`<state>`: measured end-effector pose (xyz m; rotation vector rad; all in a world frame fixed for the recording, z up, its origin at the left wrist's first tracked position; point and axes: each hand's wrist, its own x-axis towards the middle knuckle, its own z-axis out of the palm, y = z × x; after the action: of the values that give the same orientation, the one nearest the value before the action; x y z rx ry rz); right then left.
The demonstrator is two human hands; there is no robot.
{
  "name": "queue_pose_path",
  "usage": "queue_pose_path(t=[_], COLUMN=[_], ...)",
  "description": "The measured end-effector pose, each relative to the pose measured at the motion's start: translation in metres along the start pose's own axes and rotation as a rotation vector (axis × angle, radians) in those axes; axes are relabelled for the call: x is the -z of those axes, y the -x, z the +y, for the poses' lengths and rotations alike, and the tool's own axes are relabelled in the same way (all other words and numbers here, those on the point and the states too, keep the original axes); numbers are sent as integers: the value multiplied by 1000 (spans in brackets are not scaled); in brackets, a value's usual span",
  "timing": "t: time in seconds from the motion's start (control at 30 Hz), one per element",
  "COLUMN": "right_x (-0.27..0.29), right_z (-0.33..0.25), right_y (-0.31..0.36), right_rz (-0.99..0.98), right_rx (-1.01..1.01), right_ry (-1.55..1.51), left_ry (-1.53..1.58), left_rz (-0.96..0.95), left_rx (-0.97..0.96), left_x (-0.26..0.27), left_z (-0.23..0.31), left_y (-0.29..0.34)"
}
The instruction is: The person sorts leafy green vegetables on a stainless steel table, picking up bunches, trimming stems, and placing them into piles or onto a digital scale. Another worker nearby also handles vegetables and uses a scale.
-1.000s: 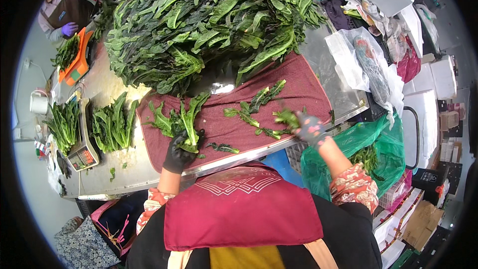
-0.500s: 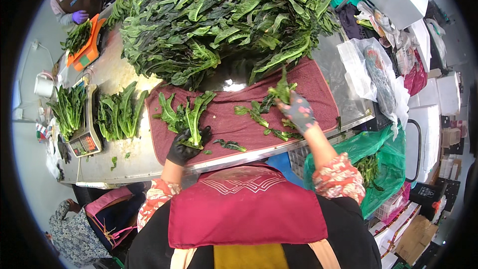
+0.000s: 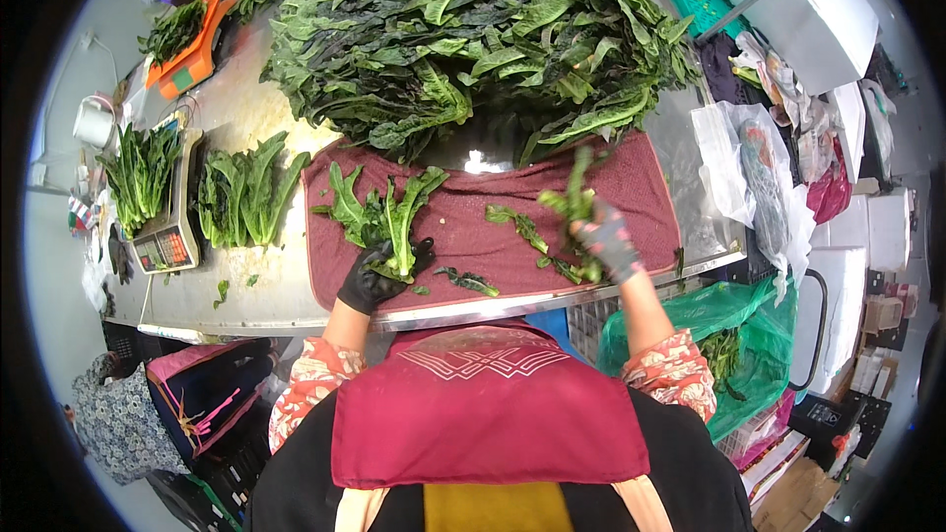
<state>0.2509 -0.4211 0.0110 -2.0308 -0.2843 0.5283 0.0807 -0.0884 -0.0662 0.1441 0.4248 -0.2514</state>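
My left hand [image 3: 382, 271], in a black glove, closes around the base of a small bunch of long-leaf greens [image 3: 399, 222]. The bunch lies on a maroon towel [image 3: 463, 212] with its leaves pointing away from me. My right hand [image 3: 611, 244], in a grey patterned glove, grips loose leaf pieces [image 3: 569, 202] above the towel's right part. A curled leaf scrap [image 3: 522, 227] lies just left of that hand. Another dark leaf scrap [image 3: 466, 281] rests between my hands, near the table edge.
A large heap of greens [image 3: 463, 49] covers the table's far middle. To the left lie a bunch of greens [image 3: 246, 192] and a scale [image 3: 169, 241] bearing more. An orange scale [image 3: 192, 54] stands beyond, near a co-worker. A green bag [image 3: 764, 335] hangs at lower right.
My right hand has come nearer to me over the towel and holds more leaf pieces; fewer scraps lie beside it. My left hand keeps the bunch. The view has shifted slightly.
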Motion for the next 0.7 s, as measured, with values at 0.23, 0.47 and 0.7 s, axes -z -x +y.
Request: queue_pose_path(t=[0.23,0.47,0.7], right_x=[-60,56,33], right_z=[7,57,45], right_y=[-8,0,51], right_rz=[45,72,-26], right_rx=[111,-45,173], right_ry=[655,131,805], left_ry=[-70,-69,-41], left_rz=[-15,-119,-124], left_rx=[12,-6,-11], left_x=[15,22,17], left_z=[5,4,2], left_y=[-5,-6,-7])
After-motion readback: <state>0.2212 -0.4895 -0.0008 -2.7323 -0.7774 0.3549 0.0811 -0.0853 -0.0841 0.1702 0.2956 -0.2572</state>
